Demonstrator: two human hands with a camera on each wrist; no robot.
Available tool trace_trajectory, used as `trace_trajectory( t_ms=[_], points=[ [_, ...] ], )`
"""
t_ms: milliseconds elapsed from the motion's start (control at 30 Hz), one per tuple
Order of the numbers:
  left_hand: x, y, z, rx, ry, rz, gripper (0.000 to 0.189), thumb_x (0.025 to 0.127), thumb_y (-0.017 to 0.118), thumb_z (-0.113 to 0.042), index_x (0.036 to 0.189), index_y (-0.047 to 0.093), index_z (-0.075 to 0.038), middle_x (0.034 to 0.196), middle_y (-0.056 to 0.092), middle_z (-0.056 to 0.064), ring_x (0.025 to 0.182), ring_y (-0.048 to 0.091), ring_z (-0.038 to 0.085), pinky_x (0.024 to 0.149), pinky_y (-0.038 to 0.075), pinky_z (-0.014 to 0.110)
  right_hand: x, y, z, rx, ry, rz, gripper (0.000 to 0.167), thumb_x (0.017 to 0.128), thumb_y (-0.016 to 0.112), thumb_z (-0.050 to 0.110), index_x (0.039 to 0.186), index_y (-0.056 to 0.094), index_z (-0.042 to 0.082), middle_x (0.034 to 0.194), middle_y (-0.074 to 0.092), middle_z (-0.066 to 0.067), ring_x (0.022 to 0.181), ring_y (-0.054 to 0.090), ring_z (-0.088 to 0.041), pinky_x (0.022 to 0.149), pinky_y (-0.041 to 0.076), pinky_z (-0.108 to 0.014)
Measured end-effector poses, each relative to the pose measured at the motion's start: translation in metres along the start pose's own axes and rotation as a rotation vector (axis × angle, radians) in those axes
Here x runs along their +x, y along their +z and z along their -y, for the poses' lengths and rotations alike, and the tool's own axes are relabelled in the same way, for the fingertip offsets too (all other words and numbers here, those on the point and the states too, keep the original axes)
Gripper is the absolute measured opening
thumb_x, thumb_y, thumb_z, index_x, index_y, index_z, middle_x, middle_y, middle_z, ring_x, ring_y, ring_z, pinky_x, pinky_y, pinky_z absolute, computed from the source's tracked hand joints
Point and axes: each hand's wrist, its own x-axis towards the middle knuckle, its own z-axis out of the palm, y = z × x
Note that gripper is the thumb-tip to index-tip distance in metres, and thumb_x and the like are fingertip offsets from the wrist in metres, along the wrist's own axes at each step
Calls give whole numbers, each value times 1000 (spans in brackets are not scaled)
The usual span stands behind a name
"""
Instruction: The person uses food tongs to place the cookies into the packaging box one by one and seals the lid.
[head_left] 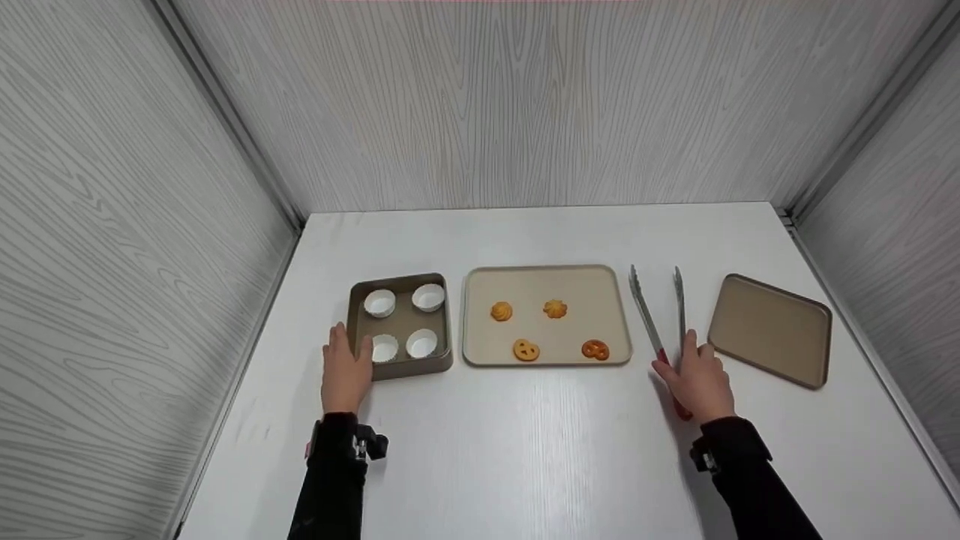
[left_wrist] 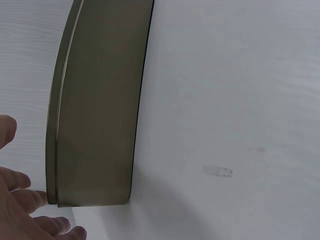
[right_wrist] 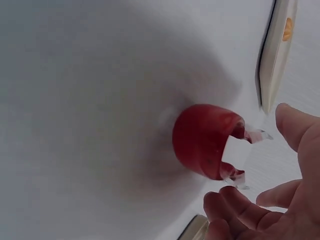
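My left hand point(head_left: 346, 379) lies along the left side of a deep square baking pan point(head_left: 414, 366), fingers extended, with the fingertips beside its corner in the left wrist view. White paper baking cups point(head_left: 380, 303) sit inside the pan, several in all. At the right, my right hand point(head_left: 703, 381) is spread over metal tongs point(head_left: 646, 313) with red handles point(right_wrist: 201, 141). The tongs lie with their arms apart, tips pointing away from me. In the right wrist view the thumb and fingers are parted on either side of the tongs, not curled round them.
A shallow beige tray point(head_left: 547, 341) in the middle carries two piped cookies point(head_left: 555, 308), a round cookie with holes point(head_left: 526, 349) and a pretzel point(head_left: 595, 349). Another brown tray point(head_left: 772, 330) lies tilted at the right. Grey wood-grain panels point(head_left: 480, 105) enclose the white table point(head_left: 510, 450).
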Motion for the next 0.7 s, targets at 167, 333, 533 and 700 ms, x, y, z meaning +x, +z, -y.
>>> trace_trajectory(
  t_ms=[167, 333, 533, 700],
  points=[
    [2, -1, 0, 3, -4, 4, 74, 109, 39, -41, 164, 9, -2, 170, 6, 23, 154, 8, 46, 120, 19, 61, 4, 2, -4, 52, 26, 87, 78, 100, 63, 24, 149, 23, -21, 121, 43, -47, 90, 62, -52, 76, 53, -59],
    [7, 0, 3, -26, -22, 21, 76, 108, 40, -41, 164, 6, -2, 170, 4, 23, 155, 6, 44, 122, 15, 58, 5, -1, -7, 74, 34, 65, 46, 98, 56, 17, 123, 44, -19, 113, 44, -41, 86, 59, -49, 74, 52, -58],
    [15, 4, 10, -78, -33, 28, 76, 109, 39, -38, 163, 3, 0, 169, 6, 24, 155, 9, 41, 125, 13, 50, 0, -5, -7, 165, 113, 25, 31, 96, 48, 14, 112, 52, -12, 112, 44, -33, 89, 56, -44, 78, 48, -57],
    [21, 7, 10, -114, -30, 14, 70, 110, 38, -30, 163, 5, 2, 168, 12, 24, 154, 17, 40, 125, 17, 47, -7, -7, -7, 190, 138, -32, 42, 95, 49, 14, 126, 52, -14, 112, 49, -34, 98, 57, -49, 86, 46, -61]
  ],
)
